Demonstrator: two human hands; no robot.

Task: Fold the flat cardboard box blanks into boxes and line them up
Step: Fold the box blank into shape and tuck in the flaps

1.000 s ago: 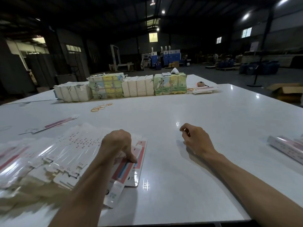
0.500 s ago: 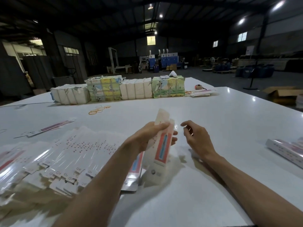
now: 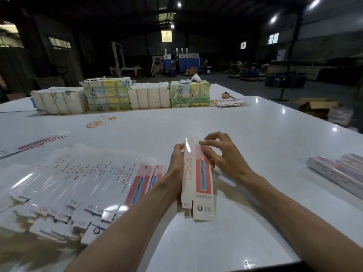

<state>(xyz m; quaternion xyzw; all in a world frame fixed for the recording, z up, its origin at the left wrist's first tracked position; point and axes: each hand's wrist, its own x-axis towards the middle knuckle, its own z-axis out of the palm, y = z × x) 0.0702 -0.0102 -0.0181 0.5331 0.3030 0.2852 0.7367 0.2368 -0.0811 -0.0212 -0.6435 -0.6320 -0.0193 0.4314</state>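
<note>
One box blank (image 3: 198, 177) is in hand, held just above the white table (image 3: 216, 122) in front of the person, with its long side running away from them and its tabbed end nearest. The left hand (image 3: 176, 165) has its fingers curled round the blank's left long edge. The right hand (image 3: 225, 156) pinches the upper right edge between thumb and forefinger, with the other fingers lifted and spread apart. From where I stand it looks as though the panels are just starting to be squeezed open into a tube, though the glare on the card makes that hard to be sure of.

By my reckoning the job is at an early stage. A few folded boxes (image 3: 337, 171) lie side by side at the right edge of the table, well apart from the hands. To the left, a fanned heap of flat blanks (image 3: 78, 177) covers much of the near table, all still unfolded. A stray blank (image 3: 35, 144) lies farther left. Wrapped bundles (image 3: 149, 95) stand in a row along the far side, possibly more stock, and some rubber bands (image 3: 98, 122) lie loose in front of them.
</note>
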